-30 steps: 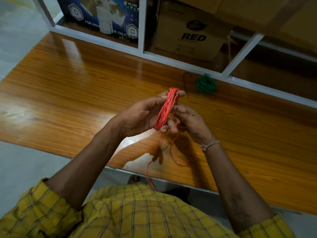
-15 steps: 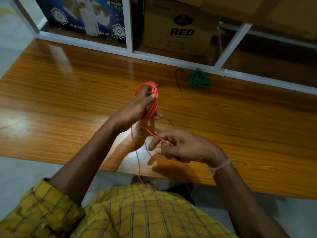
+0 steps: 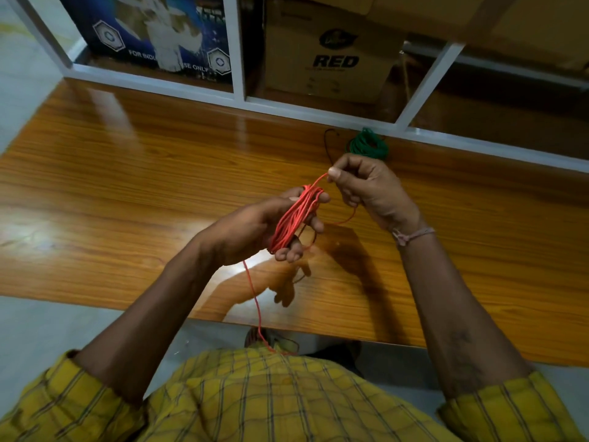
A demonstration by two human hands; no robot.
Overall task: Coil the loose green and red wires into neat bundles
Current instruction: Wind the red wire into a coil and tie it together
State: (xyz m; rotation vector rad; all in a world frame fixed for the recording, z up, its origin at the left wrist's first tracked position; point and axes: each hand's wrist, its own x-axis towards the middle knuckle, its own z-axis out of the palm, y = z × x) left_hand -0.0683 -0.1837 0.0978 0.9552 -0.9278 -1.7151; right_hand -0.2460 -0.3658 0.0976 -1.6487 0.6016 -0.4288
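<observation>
A red wire coil (image 3: 294, 216) is wound around the fingers of my left hand (image 3: 255, 231), which grips it above the wooden table (image 3: 127, 186). My right hand (image 3: 366, 186) pinches a strand of the same red wire just up and right of the coil, between thumb and forefinger. A loose red tail (image 3: 255, 298) hangs from the coil down past the table's front edge toward my shirt. A green wire bundle (image 3: 368, 145) lies coiled on the table at the back, just beyond my right hand.
A thin dark wire piece (image 3: 328, 145) lies left of the green bundle. Behind the table a white-framed shelf (image 3: 237, 59) holds a blue printed box (image 3: 159, 36) and a cardboard box marked RED (image 3: 331, 52). Grey floor lies at left and below.
My right hand has risen from below the coil to above and right of it, carrying a red strand up over the coil. My left hand kept hold of the coil.
</observation>
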